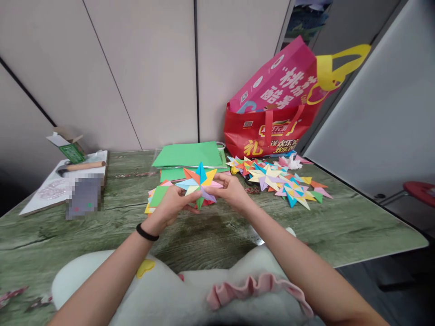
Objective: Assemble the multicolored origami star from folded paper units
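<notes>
Between my two hands I hold up a folded paper star (200,181) with several points in blue, yellow, orange, purple, green and pink. My left hand (173,203) pinches its left side, thumb across the front. At the right points, my right hand (231,188) has its thumb and fingers closed on the paper. Behind my left hand lies a small stack of coloured paper squares (157,195), green on top and partly hidden. Just beyond the star are green paper sheets (190,155) in a clear sleeve. To the right, finished paper stars (267,176) lie in an overlapping pile.
A red gift bag (244,131) with a pink box (272,81) in it leans at the back right. On the left, a white board (44,194) carries a hammer (84,166) and a small open green box (72,151). A light plush thing (163,294) lies in front of me.
</notes>
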A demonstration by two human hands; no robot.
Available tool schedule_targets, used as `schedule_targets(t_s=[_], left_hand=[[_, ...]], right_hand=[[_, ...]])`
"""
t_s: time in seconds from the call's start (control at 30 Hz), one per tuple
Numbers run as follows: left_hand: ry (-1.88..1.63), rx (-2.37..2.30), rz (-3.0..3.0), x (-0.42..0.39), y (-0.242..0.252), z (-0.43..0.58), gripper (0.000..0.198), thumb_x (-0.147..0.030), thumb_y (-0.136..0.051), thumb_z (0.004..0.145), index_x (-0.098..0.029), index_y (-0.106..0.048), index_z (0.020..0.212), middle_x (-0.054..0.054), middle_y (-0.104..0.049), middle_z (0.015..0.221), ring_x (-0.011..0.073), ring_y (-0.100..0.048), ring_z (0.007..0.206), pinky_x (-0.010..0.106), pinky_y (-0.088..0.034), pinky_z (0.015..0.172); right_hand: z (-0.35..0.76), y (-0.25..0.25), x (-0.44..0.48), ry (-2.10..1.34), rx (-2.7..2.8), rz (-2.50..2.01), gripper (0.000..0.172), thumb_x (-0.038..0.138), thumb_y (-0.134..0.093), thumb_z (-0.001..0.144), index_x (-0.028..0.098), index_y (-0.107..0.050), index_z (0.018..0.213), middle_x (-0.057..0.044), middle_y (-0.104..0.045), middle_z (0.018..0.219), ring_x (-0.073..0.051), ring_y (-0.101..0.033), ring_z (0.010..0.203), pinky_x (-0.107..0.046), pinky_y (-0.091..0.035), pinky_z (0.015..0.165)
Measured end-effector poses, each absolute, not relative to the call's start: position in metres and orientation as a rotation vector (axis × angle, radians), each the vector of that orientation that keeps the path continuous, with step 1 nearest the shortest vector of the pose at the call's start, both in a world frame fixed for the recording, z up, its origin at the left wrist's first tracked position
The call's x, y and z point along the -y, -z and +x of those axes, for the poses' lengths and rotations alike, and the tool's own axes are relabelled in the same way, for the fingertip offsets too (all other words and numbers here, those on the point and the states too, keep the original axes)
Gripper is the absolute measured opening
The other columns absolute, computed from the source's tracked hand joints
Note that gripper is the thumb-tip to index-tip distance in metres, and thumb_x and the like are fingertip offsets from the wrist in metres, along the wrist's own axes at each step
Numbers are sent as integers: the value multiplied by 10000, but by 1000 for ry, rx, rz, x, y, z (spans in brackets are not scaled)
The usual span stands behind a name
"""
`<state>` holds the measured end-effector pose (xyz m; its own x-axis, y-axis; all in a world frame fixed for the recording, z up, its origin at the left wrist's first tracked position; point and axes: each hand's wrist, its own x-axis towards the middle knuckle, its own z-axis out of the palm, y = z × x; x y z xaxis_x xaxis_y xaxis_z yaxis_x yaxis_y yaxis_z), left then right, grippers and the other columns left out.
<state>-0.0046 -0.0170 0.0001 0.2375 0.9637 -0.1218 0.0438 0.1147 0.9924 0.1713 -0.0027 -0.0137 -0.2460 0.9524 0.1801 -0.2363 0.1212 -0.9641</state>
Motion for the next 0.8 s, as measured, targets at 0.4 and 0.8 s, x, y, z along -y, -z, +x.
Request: schedule_targets(t_s=[0.4, 0.8], left_hand=[[-1190, -1194, 1395, 8, 5, -10, 302, -423, -783, 550, -137, -700, 594, 19, -630, 634, 103, -513, 585, 213, -383, 524], [-1259, -1173, 1361, 7, 14, -9, 322, -419, -786, 554, -130, -675, 642, 9, -639, 613, 98, -522, 541, 208, -369, 507]], right_hand=[[167, 18, 2, -1397, 1306, -867, 322, 227, -787, 517, 167, -711, 824, 27, -691, 648, -101, -598, 539, -238, -497, 562], [160, 24, 4, -1367, 1253, -936, 286, 269, -802, 483, 152, -705, 725, 3, -684, 631, -112, -585, 528, -241, -476, 523]])
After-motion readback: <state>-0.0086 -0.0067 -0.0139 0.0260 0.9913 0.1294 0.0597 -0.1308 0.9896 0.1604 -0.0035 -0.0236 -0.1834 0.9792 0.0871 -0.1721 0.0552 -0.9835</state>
